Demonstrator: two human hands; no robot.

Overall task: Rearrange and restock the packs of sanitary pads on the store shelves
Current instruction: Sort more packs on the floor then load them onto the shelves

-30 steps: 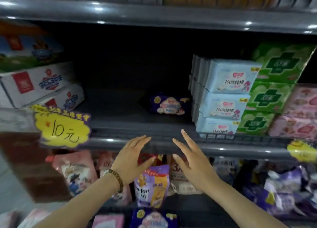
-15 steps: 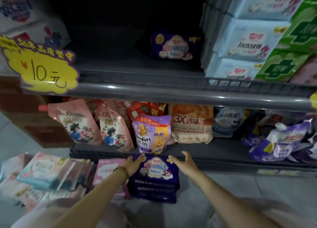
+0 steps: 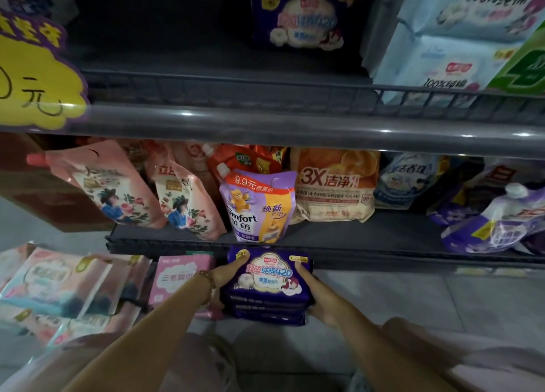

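Gripping the purple stack [image 3: 265, 285] from both sides: left hand [image 3: 224, 276] on one end, right hand [image 3: 318, 297] on the other, thumbs on the top pack, fingers curled round the edges. Held low near the floor, can't tell if lifted or resting tbh. Just left of the left hand, a pink pack [image 3: 177, 273]. Right past the thumbs, up on the shelf [image 3: 368, 238], a Comfort pouch [image 3: 256, 206] standing upright. Way above both hands, another purple pack [image 3: 298, 17], same print.
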